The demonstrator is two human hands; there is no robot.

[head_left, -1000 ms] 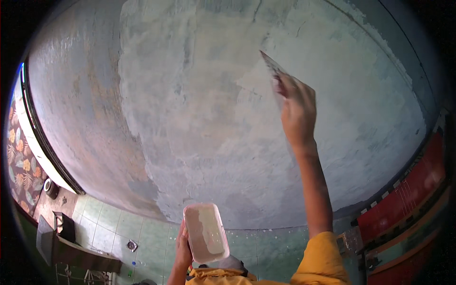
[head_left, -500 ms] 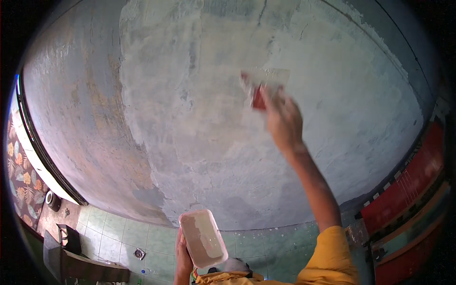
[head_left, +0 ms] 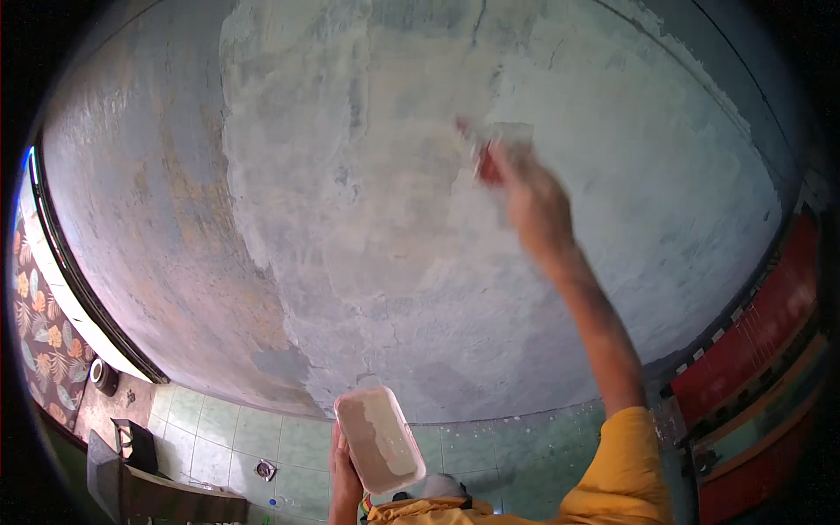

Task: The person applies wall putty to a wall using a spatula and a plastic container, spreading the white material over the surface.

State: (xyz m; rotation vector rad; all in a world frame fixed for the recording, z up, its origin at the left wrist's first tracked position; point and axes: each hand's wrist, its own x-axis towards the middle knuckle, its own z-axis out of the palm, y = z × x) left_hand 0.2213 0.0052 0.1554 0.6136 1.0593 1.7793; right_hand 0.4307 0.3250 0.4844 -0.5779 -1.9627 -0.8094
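Note:
My right hand (head_left: 541, 210) is raised to the wall (head_left: 402, 236), its fingers closed round a putty knife (head_left: 491, 164) with a red part and a wide pale blade. Motion smears the hand and tool; the blade lies at or close to the wall, and I cannot tell if it touches. Pale, uneven filler coats much of the middle of the wall, beside bare, stained patches at the left. Low in front of me, my left hand (head_left: 343, 468) grips the side of a rectangular plastic tub (head_left: 422, 468). Whitish paste (head_left: 398, 444) covers part of its inside.
Green floor tiles (head_left: 297, 446) run along the wall's foot, spotted with white. At lower left stand a brown piece of furniture (head_left: 175, 499) and a black box-like thing (head_left: 136, 444). A small round dish (head_left: 264, 470) lies on the floor. Red furniture (head_left: 726, 350) stands at right.
My right hand and the putty knife have moved slightly right and up across the wall. The tub stays in my left hand, shifted a little right in view.

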